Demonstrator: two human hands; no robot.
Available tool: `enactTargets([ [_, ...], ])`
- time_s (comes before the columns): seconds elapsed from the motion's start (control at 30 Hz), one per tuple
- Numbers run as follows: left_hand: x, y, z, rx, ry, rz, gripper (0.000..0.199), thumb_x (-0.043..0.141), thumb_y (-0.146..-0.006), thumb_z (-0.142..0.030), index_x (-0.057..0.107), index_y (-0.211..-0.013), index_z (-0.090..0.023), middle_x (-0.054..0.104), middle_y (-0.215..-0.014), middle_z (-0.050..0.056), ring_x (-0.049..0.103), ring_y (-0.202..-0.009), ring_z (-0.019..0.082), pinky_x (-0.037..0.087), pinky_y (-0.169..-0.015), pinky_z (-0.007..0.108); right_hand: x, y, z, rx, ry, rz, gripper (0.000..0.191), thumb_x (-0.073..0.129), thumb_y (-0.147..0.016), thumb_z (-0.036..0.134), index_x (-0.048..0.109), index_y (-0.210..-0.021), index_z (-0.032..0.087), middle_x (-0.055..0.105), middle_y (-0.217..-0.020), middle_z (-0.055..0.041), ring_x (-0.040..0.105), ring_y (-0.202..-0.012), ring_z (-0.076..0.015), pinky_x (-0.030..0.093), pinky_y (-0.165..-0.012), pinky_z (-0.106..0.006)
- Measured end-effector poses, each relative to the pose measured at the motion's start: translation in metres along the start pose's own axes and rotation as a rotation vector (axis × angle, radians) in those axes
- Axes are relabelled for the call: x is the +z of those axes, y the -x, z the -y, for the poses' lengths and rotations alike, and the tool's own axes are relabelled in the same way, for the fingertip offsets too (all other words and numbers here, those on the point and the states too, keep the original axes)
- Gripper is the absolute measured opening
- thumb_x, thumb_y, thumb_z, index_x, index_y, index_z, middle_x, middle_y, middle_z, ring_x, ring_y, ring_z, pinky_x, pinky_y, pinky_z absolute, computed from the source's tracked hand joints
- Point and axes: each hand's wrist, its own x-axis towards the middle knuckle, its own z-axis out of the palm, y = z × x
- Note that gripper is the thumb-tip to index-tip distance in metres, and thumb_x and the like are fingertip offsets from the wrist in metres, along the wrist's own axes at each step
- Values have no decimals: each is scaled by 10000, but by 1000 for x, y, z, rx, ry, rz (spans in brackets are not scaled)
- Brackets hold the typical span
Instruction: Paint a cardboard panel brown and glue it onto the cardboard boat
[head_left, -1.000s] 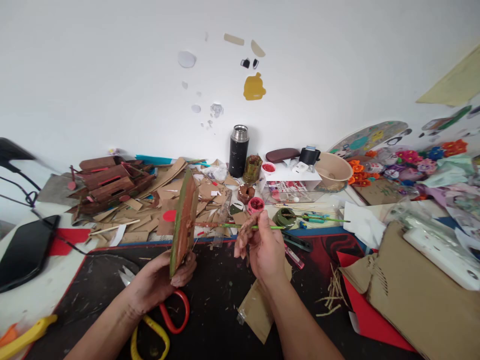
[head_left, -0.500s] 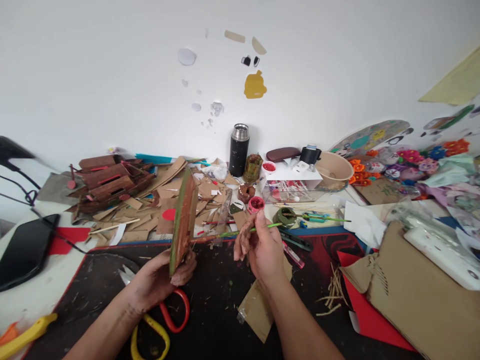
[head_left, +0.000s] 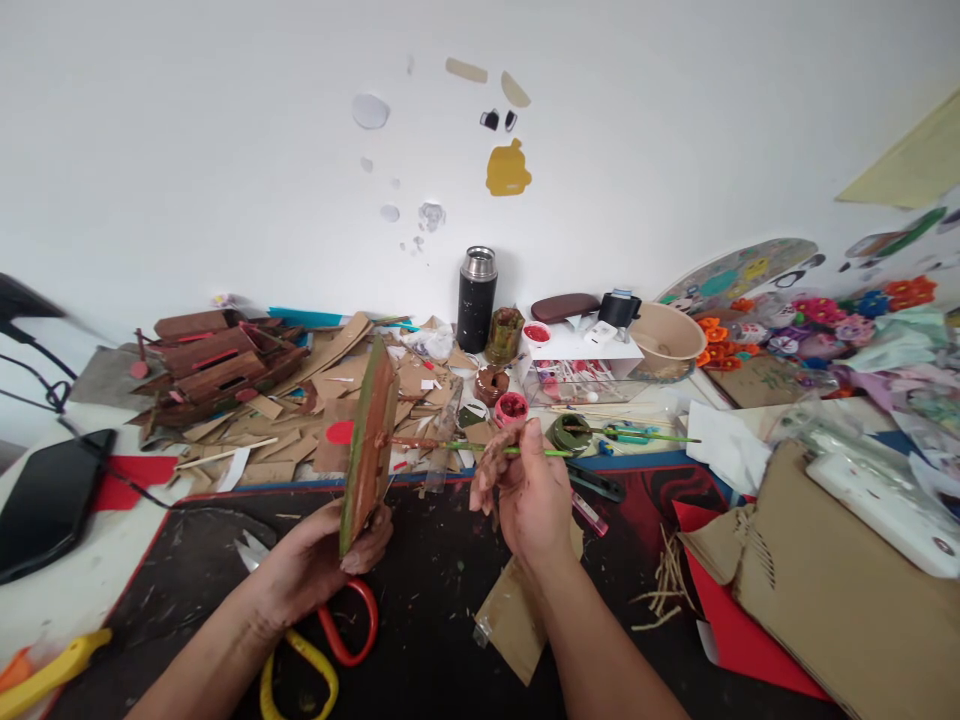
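Note:
My left hand [head_left: 330, 550] grips the lower end of a flat cardboard piece [head_left: 373, 440], held upright and nearly edge-on. One face is coated reddish brown and its edge is green. In my right hand [head_left: 529, 490] a thin green-handled paintbrush [head_left: 457, 446] is pinched between thumb and fingers. Its brown-coated tip meets the brown face of the piece. Brown paint smears the fingers of my right hand. Just beyond that hand stand a pot of red paint [head_left: 512, 408], a pot of brown paint [head_left: 491, 384] and a pot of green paint [head_left: 570, 432] with another brush across it.
Scissors [head_left: 349, 625] with red and yellow handles lie by my left forearm. Cardboard scraps [head_left: 300, 430] and brown-painted cardboard models [head_left: 217, 365] cover the back left. A black flask [head_left: 478, 305] stands against the wall. A large cardboard piece [head_left: 847, 590] lies at right.
The brush tip has moved up along the brown face of the cardboard piece. My right hand has shifted slightly right, while my left hand holds nearly still.

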Motion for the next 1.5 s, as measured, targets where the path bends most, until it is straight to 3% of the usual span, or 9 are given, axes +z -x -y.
enactTargets([
  [0.4,2,-1,-1,-1,-12,-10,348,855,-753,-461,712,-757,-144,453,-620,-12,334,-560,111,303,-521,258,0,0,3,-74,-17,-14,511,719,-885,693,674,-807,189,627,-545,27,595,-358,-123,369,-302,-177],
  [0.8,0,0,0,1,13,9,365,850,-764,-470,709,-755,-133,468,-620,-13,341,-556,107,333,-525,251,-1,0,0,-13,-40,2,507,725,-889,677,647,-774,189,609,-488,37,561,-327,-126,379,-299,-192],
  [1.23,-3,-3,1,35,114,14,282,803,-841,-380,694,-753,-135,432,-628,-22,319,-553,102,364,-524,238,-4,1,-8,62,16,91,557,677,-930,676,636,-680,180,480,-368,66,497,-277,-120,355,-306,-190],
  [1.5,3,-2,-1,45,120,2,260,816,-832,-379,704,-814,-145,426,-631,-35,294,-541,97,352,-513,233,-4,1,-7,26,-3,80,495,687,-951,620,635,-722,185,562,-450,49,530,-314,-113,371,-326,-185],
])
